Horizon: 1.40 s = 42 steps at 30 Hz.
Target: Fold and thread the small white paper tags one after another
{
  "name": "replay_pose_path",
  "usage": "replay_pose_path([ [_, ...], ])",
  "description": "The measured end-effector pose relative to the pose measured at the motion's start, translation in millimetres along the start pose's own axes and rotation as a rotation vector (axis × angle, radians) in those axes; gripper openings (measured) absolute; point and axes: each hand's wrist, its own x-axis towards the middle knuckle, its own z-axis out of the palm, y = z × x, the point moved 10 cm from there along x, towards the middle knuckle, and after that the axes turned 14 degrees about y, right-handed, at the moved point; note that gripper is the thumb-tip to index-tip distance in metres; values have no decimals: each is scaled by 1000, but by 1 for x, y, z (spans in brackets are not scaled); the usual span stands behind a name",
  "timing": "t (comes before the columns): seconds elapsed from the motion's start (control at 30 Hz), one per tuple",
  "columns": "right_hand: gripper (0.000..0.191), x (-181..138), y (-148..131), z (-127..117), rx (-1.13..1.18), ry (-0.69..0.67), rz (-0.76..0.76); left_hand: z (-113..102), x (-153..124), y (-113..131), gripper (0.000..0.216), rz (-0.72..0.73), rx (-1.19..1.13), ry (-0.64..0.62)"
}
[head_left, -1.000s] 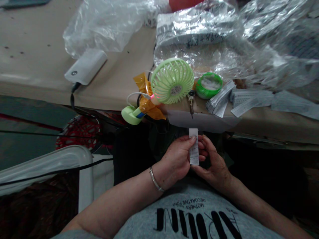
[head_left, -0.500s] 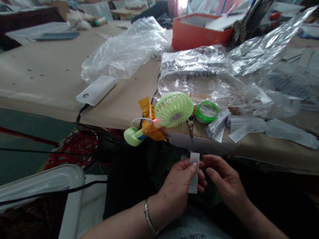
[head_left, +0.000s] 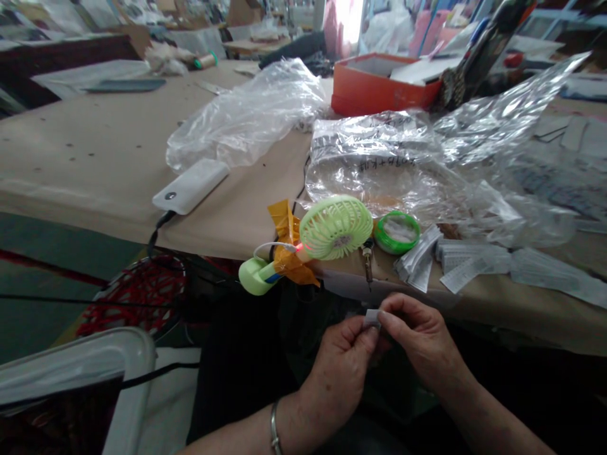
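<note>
A small white label (head_left: 371, 316) is pinched between thumb and fingers of my left hand (head_left: 336, 365), below the table edge. Only a short piece of it shows; the rest is hidden. My right hand (head_left: 424, 339) closes its thumb and forefinger on the label's right edge. Just above, a thin metal-tipped tool (head_left: 368, 265) points down over the table edge, beside a light green fan (head_left: 336, 229) fastened with orange tape (head_left: 297, 268). To the right of the tool sit a round green tub (head_left: 397, 232) with whitish contents and stacks of printed labels (head_left: 474, 259).
Crumpled clear plastic bags (head_left: 251, 117) lie across the table (head_left: 95, 170), with an orange box (head_left: 384, 85) behind. A white power bank (head_left: 192, 186) with a black cable rests near the front edge. Below left are a red-lined basket (head_left: 137, 297) and a white bin (head_left: 128, 354).
My right hand has come in and taken hold of the label, which showed its full length before and now shows only a short piece. The view has tilted up slightly.
</note>
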Motion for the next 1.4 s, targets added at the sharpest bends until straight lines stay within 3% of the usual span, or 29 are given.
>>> replay_pose_path([
  [0.13,20,6,-16,-9,-153,99,-169,-12,6,20,14,173,133,72],
  [0.3,19,12,-18,-6,-155,99,-194,-21,12,45,12,367,264,163],
  [0.47,18,16,-24,-5,-174,115,-229,-23,16,58,15,469,363,218],
  [0.8,14,17,-32,-4,-171,135,-306,-21,18,63,17,547,396,215],
  [1.17,15,20,-29,-3,-114,157,-283,-21,22,67,16,584,392,241],
  [1.33,14,9,-22,-5,-135,133,-251,-20,14,66,18,583,403,220],
  [1.4,13,-1,-25,-9,-210,105,-302,-22,11,61,18,578,424,213],
])
